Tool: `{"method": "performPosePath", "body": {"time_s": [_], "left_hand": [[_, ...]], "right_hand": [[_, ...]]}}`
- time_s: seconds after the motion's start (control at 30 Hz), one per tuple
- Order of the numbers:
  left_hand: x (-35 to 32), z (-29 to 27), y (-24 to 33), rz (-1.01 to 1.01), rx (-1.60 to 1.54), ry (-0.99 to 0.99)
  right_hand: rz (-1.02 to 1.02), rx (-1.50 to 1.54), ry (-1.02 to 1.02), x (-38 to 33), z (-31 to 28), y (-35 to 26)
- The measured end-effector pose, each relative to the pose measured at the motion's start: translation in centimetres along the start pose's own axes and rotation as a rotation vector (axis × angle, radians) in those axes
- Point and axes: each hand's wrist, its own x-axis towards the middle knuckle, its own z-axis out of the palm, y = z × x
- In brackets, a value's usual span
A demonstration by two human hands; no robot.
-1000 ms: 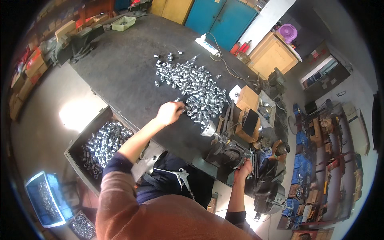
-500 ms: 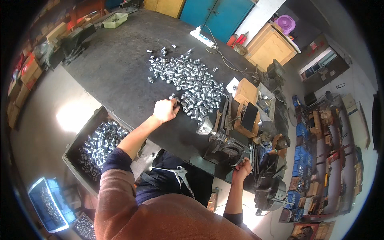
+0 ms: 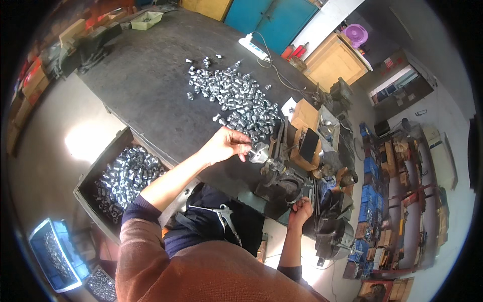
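The right hand (image 3: 300, 210) is closed around a dark handle at the near edge of the bench vise (image 3: 282, 173). The left hand (image 3: 225, 144) pinches a small metal fitting (image 3: 257, 152) in its fingertips, just beside the vise. Beyond lies a heap of similar fittings (image 3: 234, 100) on the dark surface (image 3: 146, 85).

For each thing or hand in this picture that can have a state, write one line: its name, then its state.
Left hand: holding a metal fitting at the vise.
Right hand: closed on the vise handle.
Fittings pile: loose, spread on the bench.
Crate: open, filled with fittings.
Blue bin: open, partly filled.
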Motion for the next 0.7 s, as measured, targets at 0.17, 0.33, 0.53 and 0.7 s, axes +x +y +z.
{"method": "performPosePath", "body": {"time_s": [0.17, 0.33, 0.53, 0.7], "left_hand": [[0.4, 0.0, 0.0, -0.005, -0.008, -0.02], [-0.1, 0.2, 1.4, -0.081, -0.074, -0.062], [0.1, 0.2, 1.2, -0.012, 0.086, 0.016], [-0.5, 0.9, -0.1, -0.008, -0.094, 0.027]], "right_hand": [[-0.001, 0.011, 0.01, -1.0, -0.2, -0.8], [0.048, 0.037, -0.091, -2.1, 0.2, -4.6], [-0.076, -0.023, -0.182, -1.5, 2.3, -6.7], [-0.063, 0.023, -0.193, -1.5, 1.7, -6.0]]}}
